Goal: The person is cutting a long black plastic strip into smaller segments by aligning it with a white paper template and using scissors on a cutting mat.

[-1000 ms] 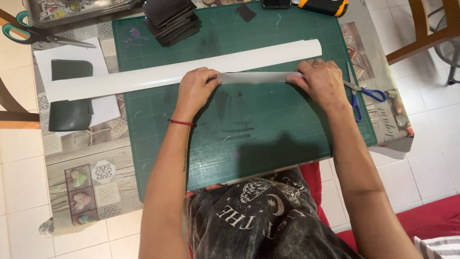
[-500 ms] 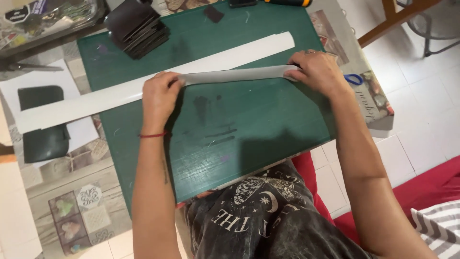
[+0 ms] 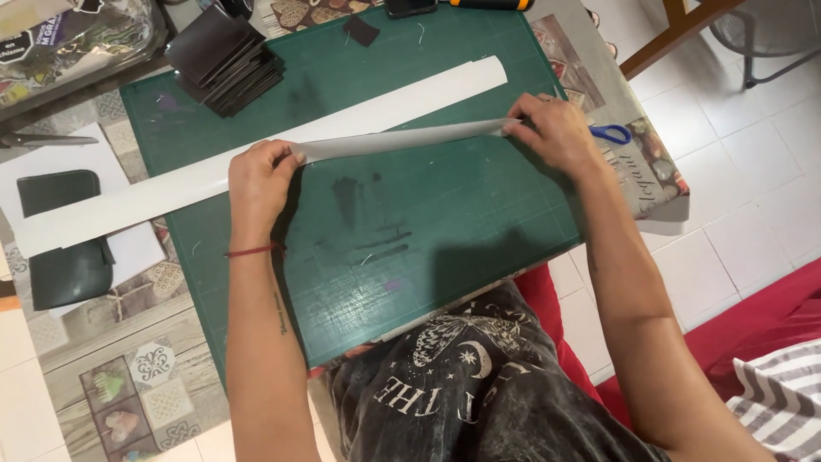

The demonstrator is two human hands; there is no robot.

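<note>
Both forearms reach forward from the body, bare to above the elbow and spread apart. The left hand (image 3: 261,175) lies knuckles up, fingers curled downward and pressing, with a thin red cord around its wrist and a small line of tattoo along the inner forearm. The right hand (image 3: 556,130) sits farther out and slightly higher, fingers bunched together in a pinching grip, wrist bent a little inward.

Packaging and screens, far edge of bench

Clear plastic package (image 3: 64,38), top left corner, black-and-white labels inside; dark phone screen (image 3: 410,7), rectangular, unlit, top centre, partly cut off.
</note>
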